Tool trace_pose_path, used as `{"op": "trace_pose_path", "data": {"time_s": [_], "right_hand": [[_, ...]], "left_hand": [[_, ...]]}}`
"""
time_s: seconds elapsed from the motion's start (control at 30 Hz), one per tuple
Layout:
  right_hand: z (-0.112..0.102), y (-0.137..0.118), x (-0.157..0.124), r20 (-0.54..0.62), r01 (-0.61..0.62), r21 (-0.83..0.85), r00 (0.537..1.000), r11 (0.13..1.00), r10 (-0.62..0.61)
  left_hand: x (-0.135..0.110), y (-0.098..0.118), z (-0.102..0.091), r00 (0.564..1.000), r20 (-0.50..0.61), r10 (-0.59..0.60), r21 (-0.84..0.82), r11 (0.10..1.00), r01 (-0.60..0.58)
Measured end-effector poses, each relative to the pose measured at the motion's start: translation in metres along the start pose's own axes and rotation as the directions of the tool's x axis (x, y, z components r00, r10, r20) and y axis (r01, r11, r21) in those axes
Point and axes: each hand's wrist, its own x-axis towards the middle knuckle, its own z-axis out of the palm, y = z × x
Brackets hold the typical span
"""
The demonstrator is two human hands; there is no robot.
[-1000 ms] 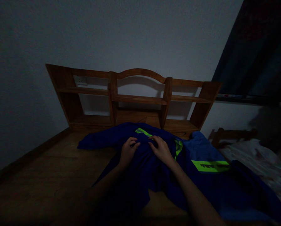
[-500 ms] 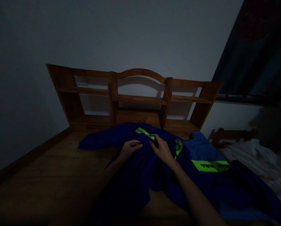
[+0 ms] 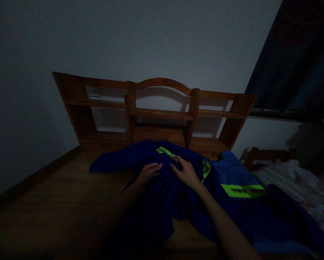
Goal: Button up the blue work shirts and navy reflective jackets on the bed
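Observation:
A dark blue work jacket [image 3: 162, 195] with yellow-green reflective strips lies spread on a wooden surface, one sleeve [image 3: 110, 161] stretched out to the left. Over its middle is my left hand [image 3: 149, 172], its fingers extended to the right and the thumb slightly apart below them. Facing it, my right hand [image 3: 187, 172] has thumb and forefinger apart, the fingertips at the lower end of a reflective strip [image 3: 164, 151]. I see no cloth gripped in either hand. In the dim light, contact with the fabric is hard to make out.
Behind the jacket stands a wooden shelf unit [image 3: 162, 114] against the wall. To the right lies lighter blue cloth [image 3: 229, 169] with a lettered yellow-green band [image 3: 243, 191]. Farther right are a wooden chair back [image 3: 272, 154], pale crumpled fabric [image 3: 300, 177] and a dark curtain [image 3: 292, 65].
My left hand's fingers and thumb have drawn closer together. My right hand's fingertips have shifted slightly left. The jacket lies almost the same.

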Motion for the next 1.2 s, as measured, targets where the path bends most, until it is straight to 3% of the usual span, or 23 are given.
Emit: {"op": "trace_pose_path", "data": {"time_s": [0.23,0.47,0.67,1.0,1.2], "right_hand": [[0.002,0.002,-0.001,0.081,0.026,0.024,0.996,0.999,-0.028],[0.003,0.006,0.001,0.103,0.023,0.067,0.994,0.997,-0.03],[0.002,0.005,0.0,0.096,0.002,0.074,0.995,0.997,-0.009],[-0.005,-0.002,0.0,0.122,-0.007,0.111,0.993,0.994,-0.007],[-0.002,0.001,-0.001,0.107,-0.034,0.113,0.994,0.993,0.022]], "left_hand": [[-0.011,0.008,0.003,0.991,0.131,0.019,-0.044,0.999,-0.013],[-0.013,0.013,0.001,0.975,0.213,0.068,0.139,0.985,-0.099],[-0.014,0.014,0.001,0.977,0.181,0.111,0.226,0.962,-0.151],[-0.016,0.013,0.006,0.974,0.201,0.102,0.138,0.982,-0.131],[-0.014,0.01,0.006,0.971,0.179,0.156,0.244,0.95,-0.197]]}}
